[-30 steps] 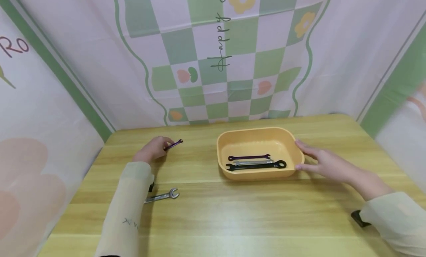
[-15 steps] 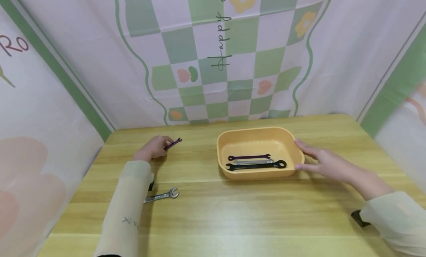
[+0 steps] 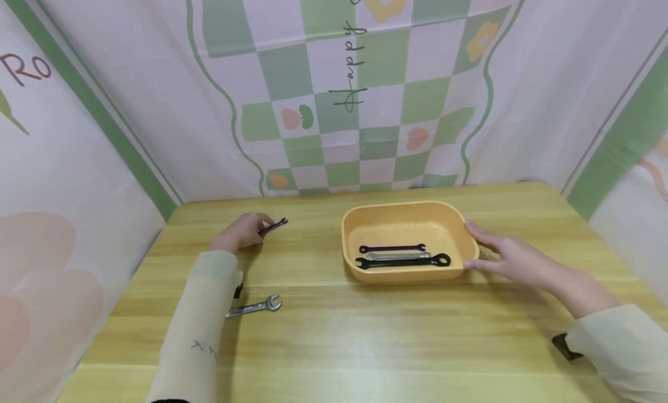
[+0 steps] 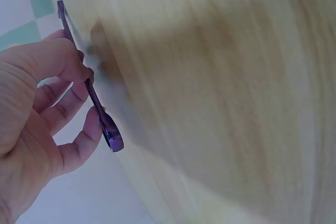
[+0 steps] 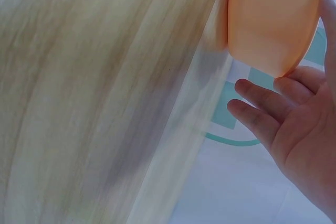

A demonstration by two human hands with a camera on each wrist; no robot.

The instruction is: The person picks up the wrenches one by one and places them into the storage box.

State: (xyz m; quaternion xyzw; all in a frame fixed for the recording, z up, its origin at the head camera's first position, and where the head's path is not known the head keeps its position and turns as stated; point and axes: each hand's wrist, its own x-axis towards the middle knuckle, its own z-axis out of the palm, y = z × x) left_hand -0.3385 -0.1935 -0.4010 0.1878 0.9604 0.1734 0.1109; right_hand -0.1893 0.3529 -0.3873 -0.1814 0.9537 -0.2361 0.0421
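My left hand (image 3: 244, 230) pinches a small purple combination wrench (image 4: 94, 98) between thumb and fingers, close over the table at the back left. In the head view, the open end of that wrench points right, away from the fingers. My right hand (image 3: 514, 259) touches the right end of a yellow plastic bin (image 3: 409, 273), its thumb and fingers spread along the rim; in the right wrist view two fingers (image 5: 262, 100) stand free of it. Inside lie a purple wrench (image 3: 391, 249), a silver wrench (image 3: 399, 256) and a larger black ratchet wrench (image 3: 404, 262), side by side.
Another silver wrench (image 3: 261, 305) lies on the wooden table (image 3: 365, 345) by my left forearm, which hides its rear part. A patterned cloth (image 3: 334, 72) hangs behind the table's back edge, with more cloth at both sides.
The head view has shifted slightly. Both hands keep their places, and the bin and wrenches stay where they were.
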